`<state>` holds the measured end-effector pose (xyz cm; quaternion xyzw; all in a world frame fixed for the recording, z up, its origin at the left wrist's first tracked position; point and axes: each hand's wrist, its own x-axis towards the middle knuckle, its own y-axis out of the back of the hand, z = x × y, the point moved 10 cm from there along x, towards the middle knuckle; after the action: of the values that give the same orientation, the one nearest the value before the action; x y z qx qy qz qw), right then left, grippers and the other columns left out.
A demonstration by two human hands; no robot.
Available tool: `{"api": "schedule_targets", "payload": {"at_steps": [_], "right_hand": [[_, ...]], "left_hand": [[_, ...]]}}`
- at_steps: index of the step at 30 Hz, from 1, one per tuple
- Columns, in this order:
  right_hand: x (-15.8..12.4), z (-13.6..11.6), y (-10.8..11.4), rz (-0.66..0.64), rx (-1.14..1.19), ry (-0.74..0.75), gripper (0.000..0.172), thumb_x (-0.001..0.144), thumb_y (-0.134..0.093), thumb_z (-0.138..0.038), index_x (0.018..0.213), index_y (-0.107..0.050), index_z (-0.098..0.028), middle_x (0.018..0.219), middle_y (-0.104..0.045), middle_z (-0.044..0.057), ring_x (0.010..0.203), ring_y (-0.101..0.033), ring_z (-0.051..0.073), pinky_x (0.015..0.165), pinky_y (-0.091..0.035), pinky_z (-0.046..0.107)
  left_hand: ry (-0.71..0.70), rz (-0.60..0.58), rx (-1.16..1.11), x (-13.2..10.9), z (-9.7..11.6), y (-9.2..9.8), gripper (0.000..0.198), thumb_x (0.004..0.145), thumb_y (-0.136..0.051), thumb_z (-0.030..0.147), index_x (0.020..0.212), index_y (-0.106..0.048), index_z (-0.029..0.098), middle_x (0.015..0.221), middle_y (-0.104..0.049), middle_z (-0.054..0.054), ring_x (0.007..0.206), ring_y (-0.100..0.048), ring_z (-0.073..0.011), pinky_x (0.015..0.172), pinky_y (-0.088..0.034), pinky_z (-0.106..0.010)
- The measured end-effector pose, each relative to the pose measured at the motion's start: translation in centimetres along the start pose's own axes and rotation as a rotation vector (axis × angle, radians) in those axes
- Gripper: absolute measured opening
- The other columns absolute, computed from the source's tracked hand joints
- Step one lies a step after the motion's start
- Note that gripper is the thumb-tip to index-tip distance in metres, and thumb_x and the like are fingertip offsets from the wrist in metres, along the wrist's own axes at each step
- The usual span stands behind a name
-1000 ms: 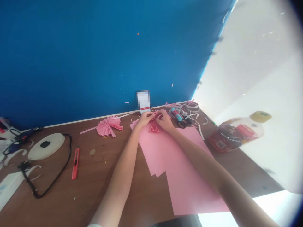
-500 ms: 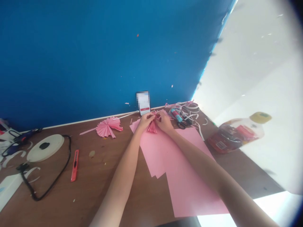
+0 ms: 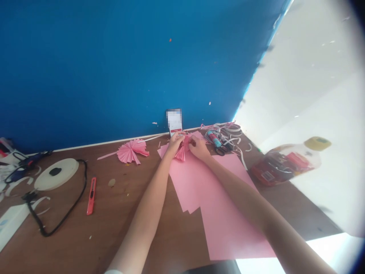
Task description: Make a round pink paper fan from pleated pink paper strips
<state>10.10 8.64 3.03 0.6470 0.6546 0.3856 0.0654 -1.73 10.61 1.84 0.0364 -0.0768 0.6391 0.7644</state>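
Between my two hands is a pleated pink paper fan [image 3: 180,153], its folds spread toward me. My left hand [image 3: 176,143] grips its upper left side. On the fan's right edge, my right hand [image 3: 197,147] has its fingers closed in a pinch. Fingers cover the fan's top, so how it is joined there is hidden. Beneath both hands lie overlapping pink paper sheets [image 3: 228,213]. To the left, a second pleated pink paper piece [image 3: 129,152] rests opened out on the table with a narrow strip sticking out of it.
A phone [image 3: 174,121] leans on the blue wall. Right of my hands are a glue stick [image 3: 214,139], scissors [image 3: 220,150] and paper strips [image 3: 234,131]. A large bottle [image 3: 285,163] stands far right. Leftward are a red cutter [image 3: 91,196], a black cable [image 3: 72,209] and a pale round lid [image 3: 56,179].
The pleated fan has spread wider and shifted slightly left at its lower end. My hands have moved a little apart at the top. The view has shifted slightly.
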Motion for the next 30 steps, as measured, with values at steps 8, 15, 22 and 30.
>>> {"api": "schedule_targets", "payload": {"at_steps": [8,15,22,30], "right_hand": [[-0.2,0.2,0.0,0.010,-0.121,-0.047,0.019,0.075,-0.044,-0.019,0.087,-0.057,-0.020,0.079,-0.061,0.004,0.067,-0.051,0.018,0.062,-0.037,0.028],[-1.2,1.2,4.4,0.403,-0.090,-0.161,0.038,0.075,-0.043,-0.018,0.113,-0.047,-0.014,0.109,-0.049,0.013,0.088,-0.050,0.022,0.077,-0.041,0.035],[-1.1,-4.3,3.0,0.208,-0.052,0.120,0.021,0.082,-0.044,-0.023,0.098,-0.056,-0.019,0.089,-0.056,0.006,0.078,-0.052,0.019,0.070,-0.041,0.030],[-0.5,-3.2,0.8,0.122,0.030,0.002,0.026,0.084,-0.046,-0.034,0.095,-0.063,-0.018,0.092,-0.061,0.008,0.073,-0.053,0.018,0.063,-0.039,0.029]], "left_hand": [[0.020,-0.046,-0.027,0.4,1.5,-1.4,0.020,0.080,-0.057,0.028,0.098,-0.058,0.020,0.064,-0.050,0.002,0.056,-0.045,-0.0069,0.053,-0.033,-0.020],[0.005,-0.065,0.016,0.5,3.1,-0.9,0.023,0.078,-0.061,0.029,0.099,-0.058,0.019,0.070,-0.056,0.001,0.056,-0.048,-0.0055,0.052,-0.033,-0.019],[-0.025,-0.054,0.060,0.5,4.1,-0.5,0.033,0.079,-0.061,0.033,0.109,-0.054,0.020,0.078,-0.061,-0.001,0.062,-0.052,-0.0069,0.057,-0.036,-0.019],[-0.060,-0.097,0.051,0.1,5.4,-1.5,0.032,0.078,-0.061,0.031,0.106,-0.053,0.018,0.085,-0.064,-0.004,0.074,-0.060,-0.0116,0.068,-0.045,-0.024]]}}
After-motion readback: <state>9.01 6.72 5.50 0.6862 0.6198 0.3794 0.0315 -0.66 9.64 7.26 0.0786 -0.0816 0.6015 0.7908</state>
